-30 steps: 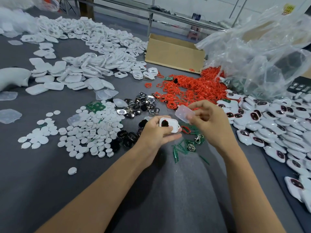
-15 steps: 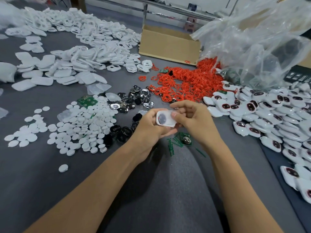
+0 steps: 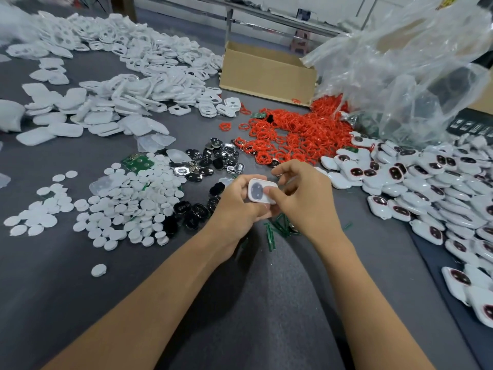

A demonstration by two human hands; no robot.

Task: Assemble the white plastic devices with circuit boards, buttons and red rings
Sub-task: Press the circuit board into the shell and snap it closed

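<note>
While the 2 hands meet above the grey table [image 3: 80, 289], I see the left hand [image 3: 234, 209] curled round the white plastic device [image 3: 257, 189], held off the surface, and the right hand [image 3: 306, 201] pinching its other end, thumb on its face. Red rings [image 3: 301, 132] lie just beyond; assembled devices [image 3: 426, 182] heap to the right.

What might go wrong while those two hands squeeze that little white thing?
1. The white device is only pinched between the left hand and the right hand, so it might slip and land among the green strips below.
2. The right hand's thumb presses near one end, so the parts might seat crooked.
</note>
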